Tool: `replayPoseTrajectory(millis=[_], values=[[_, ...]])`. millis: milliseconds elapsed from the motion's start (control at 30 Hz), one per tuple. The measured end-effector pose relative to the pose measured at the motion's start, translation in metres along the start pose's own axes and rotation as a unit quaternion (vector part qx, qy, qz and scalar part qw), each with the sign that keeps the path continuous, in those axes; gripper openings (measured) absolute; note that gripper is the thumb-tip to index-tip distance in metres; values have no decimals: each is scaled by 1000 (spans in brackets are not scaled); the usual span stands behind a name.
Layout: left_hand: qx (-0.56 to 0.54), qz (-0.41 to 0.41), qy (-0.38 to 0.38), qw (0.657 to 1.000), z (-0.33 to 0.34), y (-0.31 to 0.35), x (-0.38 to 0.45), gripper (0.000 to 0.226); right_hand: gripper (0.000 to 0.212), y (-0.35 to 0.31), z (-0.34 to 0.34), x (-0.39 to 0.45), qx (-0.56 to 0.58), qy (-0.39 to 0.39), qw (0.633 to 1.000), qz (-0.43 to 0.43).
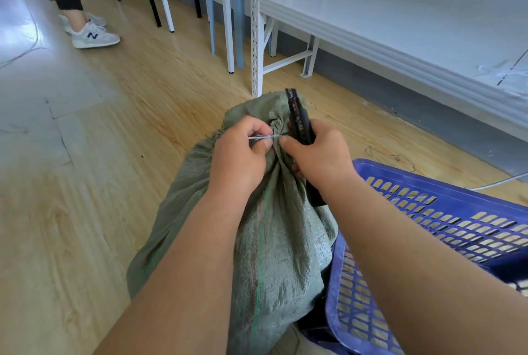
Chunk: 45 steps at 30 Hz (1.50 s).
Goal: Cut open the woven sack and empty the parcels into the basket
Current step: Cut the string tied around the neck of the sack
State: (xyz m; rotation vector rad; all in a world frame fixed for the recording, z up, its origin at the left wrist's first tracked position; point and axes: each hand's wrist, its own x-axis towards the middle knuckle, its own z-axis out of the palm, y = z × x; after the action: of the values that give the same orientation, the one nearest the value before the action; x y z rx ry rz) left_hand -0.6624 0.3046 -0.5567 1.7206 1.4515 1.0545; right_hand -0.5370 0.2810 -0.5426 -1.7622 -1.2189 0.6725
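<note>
The left hand (238,154) is pinching the white tie (264,137) at the gathered neck of the sack (257,229), while the right hand (320,154) is clamping a black cutter (298,117), its tip pointing up and away. Pulling the tie taut and clear of the fingers before cutting looks wisest. The sack is lying on the floor (85,183), touching the blue basket (428,211) on its right, its long axis running away from the person, neck pointing away.

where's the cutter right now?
Head view, centre: the black cutter is gripped in the right hand, its tip pointing up beside the tied neck of the green woven sack, left of the blue basket.
</note>
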Motion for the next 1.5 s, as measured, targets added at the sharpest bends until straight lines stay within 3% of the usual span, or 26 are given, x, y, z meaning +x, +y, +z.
replayPoseTrajectory(millis=[133,233,333,533,800,1067,1233,1500], values=[[57,45,-5,997,-4,4,-1,12,17,3,0,7,33,4,999,2],[213,86,67,971,-3,4,-2,7,17,5,0,6,16,19,1000,-13],[259,91,94,957,-2,1,-6,4,15,7,2,4,15,24,999,-26],[176,75,23,981,5,0,-8,7,27,12,3,0,75,-6,997,-16],[100,162,88,978,4,-1,-10,9,13,5,-14,10,49,-124,991,-10],[48,132,87,986,7,-1,-4,6,11,15,-11,6,38,-67,994,-76],[43,119,56,990,7,-1,-6,6,11,18,-6,5,-63,6,990,-129],[98,41,-27,994,4,0,-7,15,6,25,-4,1,-10,2,996,-83]])
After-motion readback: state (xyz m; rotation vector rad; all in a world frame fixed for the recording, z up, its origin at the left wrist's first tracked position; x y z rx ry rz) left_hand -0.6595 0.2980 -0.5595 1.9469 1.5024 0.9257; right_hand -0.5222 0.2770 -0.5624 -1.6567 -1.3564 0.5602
